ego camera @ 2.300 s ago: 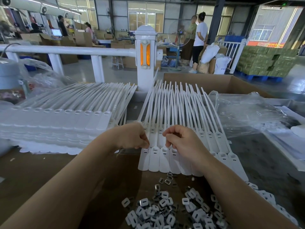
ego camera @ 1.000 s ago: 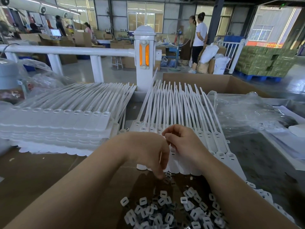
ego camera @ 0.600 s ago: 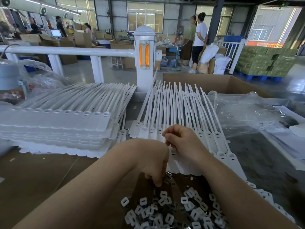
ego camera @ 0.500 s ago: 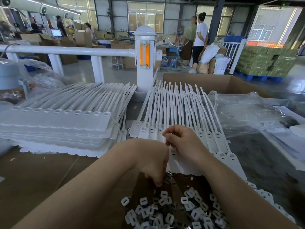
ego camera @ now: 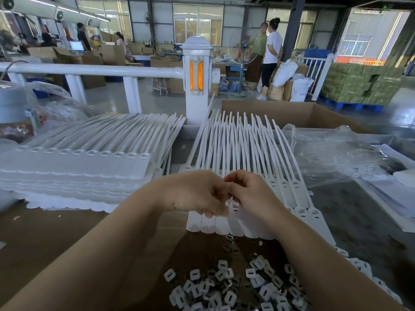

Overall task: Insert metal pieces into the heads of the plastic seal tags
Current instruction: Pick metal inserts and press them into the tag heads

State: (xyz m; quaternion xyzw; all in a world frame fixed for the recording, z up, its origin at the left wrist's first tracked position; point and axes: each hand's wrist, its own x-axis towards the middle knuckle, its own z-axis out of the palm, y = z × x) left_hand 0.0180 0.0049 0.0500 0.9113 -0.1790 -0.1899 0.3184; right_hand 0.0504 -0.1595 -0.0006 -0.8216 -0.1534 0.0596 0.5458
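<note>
Change: left hand point(ego camera: 197, 194) up from the near pile of metal pieces point(ego camera: 233, 286), where it dipped half a second ago; now level with right hand point(ego camera: 253, 196) over the row of seal tags point(ego camera: 226, 223).
Left grip: fingers curled, tips against the right hand's; probably carrying a fresh piece, but none visible, so cannot tell.
Right grip: thumb and fingers pinched at a tag head in the middle of the row; same spot as in the earlier views.
Meaning: pick done, feed stage reached; next piece likely due for the head slot under the fingertips.
Task things: working row fanned centre, heads near, straps pointing far; pile of clips near, between the forearms, a few loose ones just below the heads.
Other stock: stacked tags point(ego camera: 74, 171) at left.
Surroundings: cardboard box point(ego camera: 292, 113) far right, clear plastic bag point(ego camera: 332, 153) right.
</note>
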